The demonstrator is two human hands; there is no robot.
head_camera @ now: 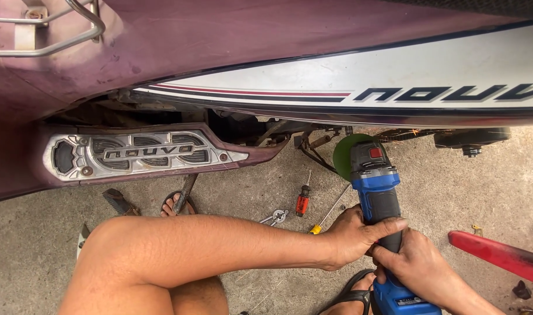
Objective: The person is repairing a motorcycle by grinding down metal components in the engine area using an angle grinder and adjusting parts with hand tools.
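Both hands grip a blue and black cordless angle grinder (378, 192) with a green disc (347, 154). My left hand (358, 233) wraps its body from the left, thumb lying across the top. Lower down, my right hand (415, 265) clasps the handle near the battery. The disc points under a purple scooter (220, 41), near its metal stand parts (313, 146). A few sparks show to the right of the disc.
On the concrete floor (453, 192) lie a red-handled screwdriver (302, 200), a yellow-handled screwdriver (328, 216), a small spanner (275, 217) and a red panel (500, 254) at the right. My sandalled foot (176, 203) rests under the scooter's silver footboard (138, 153).
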